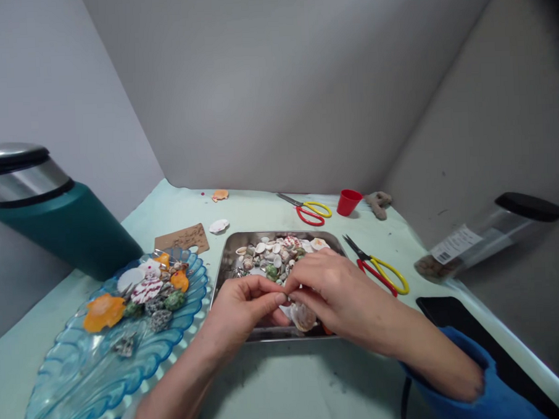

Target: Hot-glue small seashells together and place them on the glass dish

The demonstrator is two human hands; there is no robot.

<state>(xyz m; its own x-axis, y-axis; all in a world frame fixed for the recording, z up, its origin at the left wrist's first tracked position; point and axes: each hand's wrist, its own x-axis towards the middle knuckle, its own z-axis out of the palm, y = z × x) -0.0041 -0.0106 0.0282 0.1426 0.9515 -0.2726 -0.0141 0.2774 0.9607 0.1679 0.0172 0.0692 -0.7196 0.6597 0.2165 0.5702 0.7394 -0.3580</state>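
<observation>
My left hand (244, 307) and my right hand (332, 287) meet over the near half of a steel tray (230, 256) filled with several small seashells (274, 254). Both hands have their fingers pinched together at one spot, on something too small to make out. A larger pale ribbed shell (303, 316) lies in the tray just under my right fingers.
A blue glass shell-shaped dish (82, 366) with coloured shells sits at the left. Behind it stands a teal flask (52, 219). Two yellow-and-red scissors (379, 268) (310, 209), a red cup (348, 201), a clear tube (484, 237), a cardboard piece (183, 238) and a black phone (451, 313) surround the tray.
</observation>
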